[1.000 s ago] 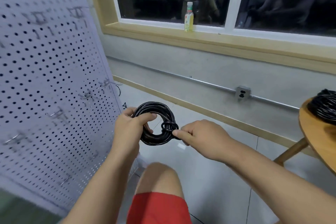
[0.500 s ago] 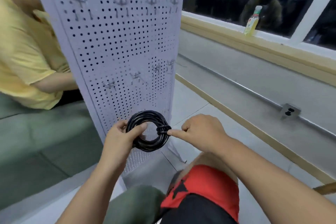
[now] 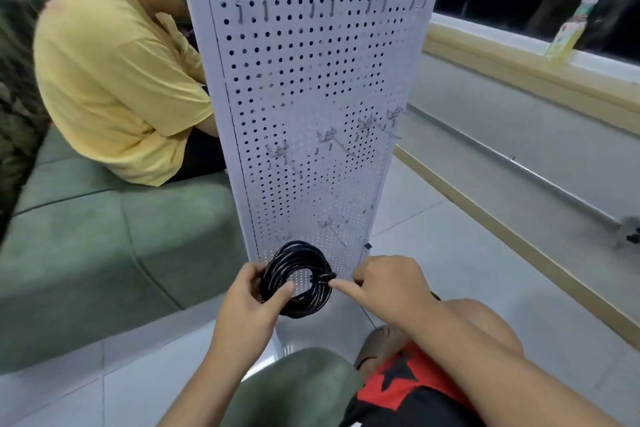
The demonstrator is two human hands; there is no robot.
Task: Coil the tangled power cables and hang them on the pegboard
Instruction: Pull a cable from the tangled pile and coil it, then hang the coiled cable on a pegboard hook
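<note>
Left hand [image 3: 249,302]: forearm comes up from bottom centre and the wrist is roughly straight. It grips the left side of the coiled power cable [image 3: 301,253]. The thumb crosses the near face of the ring, tip at the centre hole, and the fingers curl round the back. Firmly clamped on the coil.

Right hand [image 3: 388,288]: forearm runs in diagonally from bottom right, passing over the bare knee [image 3: 485,322] and red shorts [image 3: 398,388]. Back of the hand faces up. One digit is stretched left with its tip on the cross-wrap [image 3: 323,277] at the coil's right side, and the rest are curled in. What sits under that digit is hidden, so I can't tell whether it pinches the wrap or only presses on it.

Coil position: held in the air between both hands, upright, its open face toward the camera. It sits right in front of the bottom of the white pegboard [image 3: 311,80], and the board's holes show through the ring's centre. Contact with the board can't be judged. It's not on any hook.

Pegboard stands upright on the tiled floor [image 3: 450,270]. One row of metal hooks [image 3: 329,137] sits mid-board, another near the top and a few low down, all blurred.

Other items: a seated person in a yellow shirt [image 3: 114,80] on the green sofa [image 3: 86,253] left of the board, and a bottle [image 3: 568,31] on the window ledge top right.
</note>
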